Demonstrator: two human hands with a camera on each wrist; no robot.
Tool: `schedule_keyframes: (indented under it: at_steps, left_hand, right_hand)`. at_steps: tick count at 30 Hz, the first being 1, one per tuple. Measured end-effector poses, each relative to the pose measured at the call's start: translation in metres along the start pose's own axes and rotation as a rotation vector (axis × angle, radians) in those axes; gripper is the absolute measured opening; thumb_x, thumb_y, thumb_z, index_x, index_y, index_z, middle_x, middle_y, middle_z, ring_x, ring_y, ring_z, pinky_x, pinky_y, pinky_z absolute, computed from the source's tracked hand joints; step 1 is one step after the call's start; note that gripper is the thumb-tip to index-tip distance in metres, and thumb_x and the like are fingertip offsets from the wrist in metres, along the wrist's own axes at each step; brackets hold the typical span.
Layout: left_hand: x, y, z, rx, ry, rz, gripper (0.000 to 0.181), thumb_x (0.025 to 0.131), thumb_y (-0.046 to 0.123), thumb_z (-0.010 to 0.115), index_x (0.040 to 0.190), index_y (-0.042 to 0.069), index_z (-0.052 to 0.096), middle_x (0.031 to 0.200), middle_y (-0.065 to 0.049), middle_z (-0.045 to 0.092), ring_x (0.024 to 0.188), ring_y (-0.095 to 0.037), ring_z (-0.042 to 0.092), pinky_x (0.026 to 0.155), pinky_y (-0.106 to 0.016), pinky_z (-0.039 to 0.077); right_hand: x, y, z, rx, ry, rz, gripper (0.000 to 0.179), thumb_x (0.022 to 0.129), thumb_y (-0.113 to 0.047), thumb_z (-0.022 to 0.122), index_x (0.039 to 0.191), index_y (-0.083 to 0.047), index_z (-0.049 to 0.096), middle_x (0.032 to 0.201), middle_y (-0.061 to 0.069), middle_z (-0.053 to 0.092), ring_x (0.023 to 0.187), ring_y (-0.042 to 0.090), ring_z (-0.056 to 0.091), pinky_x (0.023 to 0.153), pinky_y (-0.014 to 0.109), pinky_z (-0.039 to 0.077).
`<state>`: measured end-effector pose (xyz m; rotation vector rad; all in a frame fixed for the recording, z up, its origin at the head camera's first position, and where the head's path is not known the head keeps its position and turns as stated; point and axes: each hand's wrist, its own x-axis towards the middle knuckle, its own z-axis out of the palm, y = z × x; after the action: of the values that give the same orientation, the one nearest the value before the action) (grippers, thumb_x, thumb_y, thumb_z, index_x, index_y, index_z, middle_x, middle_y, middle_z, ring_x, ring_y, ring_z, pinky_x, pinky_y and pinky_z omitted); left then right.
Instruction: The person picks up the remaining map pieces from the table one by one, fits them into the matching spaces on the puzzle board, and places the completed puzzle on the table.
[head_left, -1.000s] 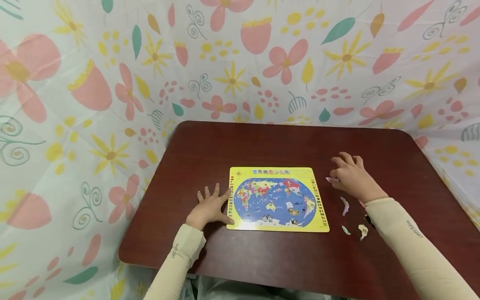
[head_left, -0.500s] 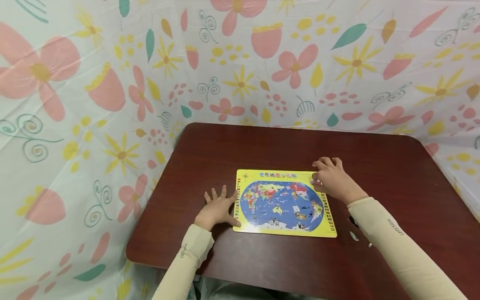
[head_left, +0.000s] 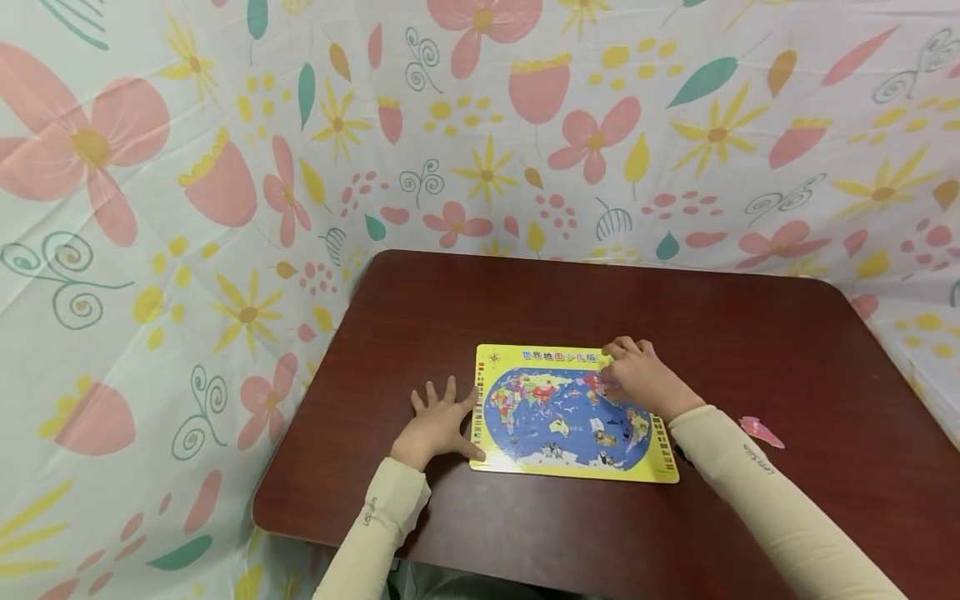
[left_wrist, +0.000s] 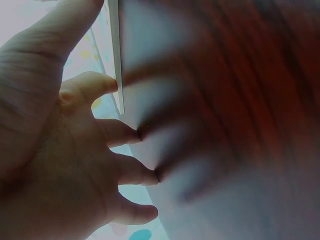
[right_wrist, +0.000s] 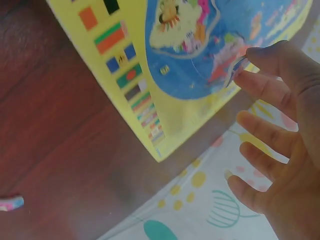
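Note:
A yellow-bordered world map puzzle board point(head_left: 570, 472) lies flat on the table, its blue oval filled with coloured land shapes. My left hand point(head_left: 437, 427) is at the board's left edge, fingers spread, with the thumb on the lower left corner. In the left wrist view, the index fingertip meets the board's side point(left_wrist: 116, 55), and the other fingers reach down to the tabletop. Over the upper right of the map, my right hand point(head_left: 647, 379) pinches a small thin puzzle piece point(right_wrist: 237, 69) between thumb and index finger. The head view hides that piece behind the hand.
A pink puzzle piece point(head_left: 761, 432) lies on the dark red-brown table point(head_left: 465, 300), right of the board beside the right sleeve point(head_left: 757, 483). That sleeve covers part of the table. A flower-printed cloth point(head_left: 465, 108) hangs behind and left of the table.
My right hand has carried the piece leftward from the table right of the board to above the map. The left hand keeps its place at the board's edge. The head view has shifted slightly.

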<state>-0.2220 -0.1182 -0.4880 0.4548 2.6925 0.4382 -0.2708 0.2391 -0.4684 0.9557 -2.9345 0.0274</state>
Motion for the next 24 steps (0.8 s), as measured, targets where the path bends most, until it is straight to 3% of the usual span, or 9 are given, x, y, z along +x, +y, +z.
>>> schedule_keyframes:
  at_steps: [10,24]
  left_hand:
    - [-0.001,-0.001,0.003,-0.021,0.009,0.012,0.108,0.074,0.05,0.088,0.161,0.02,0.031,0.165,-0.026,0.01,0.144,-0.063,0.001,0.11,-0.076,0.001]
    - [0.0,-0.005,-0.002,-0.036,-0.007,0.012,0.108,0.075,0.05,0.087,0.162,0.022,0.028,0.166,-0.025,0.006,0.145,-0.061,-0.002,0.109,-0.076,-0.001]
  right_hand:
    - [-0.001,-0.003,0.012,-0.007,-0.038,0.033,0.012,0.083,-0.022,0.085,0.089,-0.011,0.082,0.121,0.019,0.065,0.118,0.039,0.049,0.093,0.064,0.041]
    - [0.006,-0.004,0.01,-0.02,-0.049,0.035,0.014,0.081,-0.022,0.087,0.086,-0.011,0.08,0.12,0.02,0.067,0.113,0.039,0.053,0.087,0.061,0.045]
